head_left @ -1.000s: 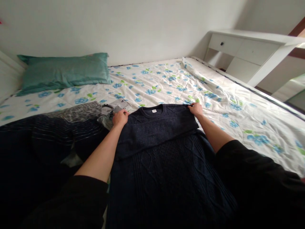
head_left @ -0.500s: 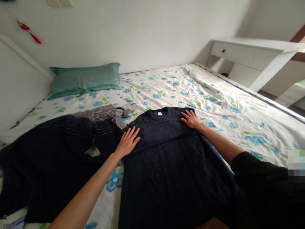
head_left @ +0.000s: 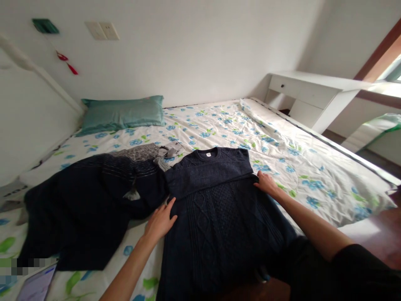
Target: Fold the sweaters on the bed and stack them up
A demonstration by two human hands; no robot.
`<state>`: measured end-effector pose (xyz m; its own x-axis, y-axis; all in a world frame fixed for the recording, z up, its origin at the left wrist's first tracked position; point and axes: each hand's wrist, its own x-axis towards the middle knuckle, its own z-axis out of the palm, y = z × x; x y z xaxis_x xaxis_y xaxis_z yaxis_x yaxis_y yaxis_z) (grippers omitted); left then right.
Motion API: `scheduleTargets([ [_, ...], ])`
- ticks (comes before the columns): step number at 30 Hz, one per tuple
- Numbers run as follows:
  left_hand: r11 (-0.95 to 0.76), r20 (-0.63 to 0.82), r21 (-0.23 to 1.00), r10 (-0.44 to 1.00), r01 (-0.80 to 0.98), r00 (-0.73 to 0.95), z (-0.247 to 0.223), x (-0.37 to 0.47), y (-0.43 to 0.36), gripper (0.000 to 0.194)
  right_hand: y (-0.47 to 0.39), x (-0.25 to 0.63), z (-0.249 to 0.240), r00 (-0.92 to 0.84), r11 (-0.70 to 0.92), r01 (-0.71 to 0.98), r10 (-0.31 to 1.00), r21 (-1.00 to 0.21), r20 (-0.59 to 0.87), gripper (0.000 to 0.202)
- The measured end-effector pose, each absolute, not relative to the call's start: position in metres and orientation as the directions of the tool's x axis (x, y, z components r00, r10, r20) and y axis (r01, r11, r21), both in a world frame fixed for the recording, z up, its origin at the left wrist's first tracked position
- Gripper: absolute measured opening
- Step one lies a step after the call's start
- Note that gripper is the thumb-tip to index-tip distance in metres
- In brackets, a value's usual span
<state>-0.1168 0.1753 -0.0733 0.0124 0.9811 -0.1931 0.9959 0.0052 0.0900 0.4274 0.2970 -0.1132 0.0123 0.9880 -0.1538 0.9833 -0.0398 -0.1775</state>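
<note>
A dark navy cable-knit sweater (head_left: 219, 209) lies spread on the bed, its sleeves folded across the chest below the collar. At its left edge rests my left hand (head_left: 161, 219), fingers apart, touching the knit below the folded sleeve. My right hand (head_left: 266, 183) is at the sweater's right edge, just under the sleeve fold; its fingertips meet the fabric, and whether they pinch it is unclear. Another dark garment with a grey patterned top (head_left: 84, 200) lies loosely to the left.
A green pillow (head_left: 122, 113) lies against the wall on the floral bedsheet (head_left: 206, 125). A phone (head_left: 37, 284) is at the lower left. Beyond the bed's right edge stands a white desk (head_left: 307, 94). Grey cloth (head_left: 171, 150) sits beside the collar.
Both hands have moved down from the sleeves and shoulders to the sweater's side edges. The view has tilted up, showing more of the wall.
</note>
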Motion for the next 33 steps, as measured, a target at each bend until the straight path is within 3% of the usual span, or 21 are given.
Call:
scheduleTargets([
  [4, 0.135, -0.14, 0.243, 0.985, 0.961, -0.103, -0.076, -0.102, 0.191, 0.08, 0.285, 0.44, -0.112, 0.062, -0.086, 0.984, 0.986, -0.157, -0.156, 0.03],
  [7, 0.294, -0.123, 0.456, 0.956, 0.84, -0.268, -0.083, -0.102, 0.203, 0.08, 0.279, 0.441, -0.112, 0.11, -0.129, 0.978, 0.986, -0.164, -0.121, 0.029],
  [10, 0.388, -0.154, 0.758, 0.887, 0.523, -0.435, -0.089, -0.106, 0.209, 0.075, 0.283, 0.436, -0.112, 0.096, -0.106, 0.96, 0.994, -0.259, -0.052, 0.03],
  [12, 0.413, -0.262, 0.863, 0.857, 0.29, -0.443, -0.09, -0.108, 0.209, 0.062, 0.288, 0.431, -0.112, 0.056, -0.062, 0.938, 0.998, -0.342, -0.029, 0.033],
  [14, 0.456, -0.373, 0.87, 0.857, 0.186, -0.357, -0.088, -0.109, 0.206, 0.044, 0.291, 0.427, -0.113, 0.03, -0.044, 0.93, 0.999, -0.366, -0.044, 0.032],
  [16, 0.479, -0.383, 0.834, 0.86, 0.273, -0.339, -0.086, -0.107, 0.202, 0.024, 0.291, 0.423, -0.114, 0.026, -0.039, 0.949, 0.999, -0.314, -0.047, 0.026],
  [18, 0.461, -0.262, 0.721, 0.873, 0.517, -0.412, -0.084, -0.102, 0.196, 0.01, 0.288, 0.42, -0.115, 0.017, -0.026, 0.973, 0.999, -0.228, -0.042, 0.026],
  [20, 0.411, -0.091, 0.512, 0.899, 0.754, -0.429, -0.085, -0.095, 0.189, 0.01, 0.287, 0.419, -0.115, -0.013, 0.002, 0.985, 0.998, -0.173, -0.064, 0.027],
  [22, 0.312, -0.012, 0.345, 0.945, 0.885, -0.328, -0.087, -0.089, 0.185, 0.008, 0.289, 0.419, -0.116, -0.071, 0.05, 0.981, 0.992, -0.187, -0.107, 0.024],
  [24, 0.234, -0.024, 0.308, 0.971, 0.922, -0.238, -0.087, -0.088, 0.186, 0.004, 0.296, 0.422, -0.117, -0.119, 0.075, 0.96, 0.982, -0.27, -0.149, 0.017],
  [27, 0.314, -0.066, 0.499, 0.943, 0.808, -0.325, -0.082, -0.098, 0.202, 0.025, 0.312, 0.429, -0.122, -0.05, -0.019, 0.904, 0.988, -0.428, -0.148, 0.02],
  [30, 0.397, -0.202, 0.811, 0.88, 0.43, -0.431, -0.073, -0.114, 0.23, 0.032, 0.333, 0.436, -0.127, 0.18, -0.223, 0.795, 0.975, -0.564, -0.131, 0.042],
  [33, 0.457, -0.416, 0.888, 0.838, 0.04, -0.353, -0.065, -0.119, 0.26, 0.024, 0.357, 0.439, -0.129, 0.262, -0.347, 0.607, 0.937, -0.715, -0.232, 0.055],
])
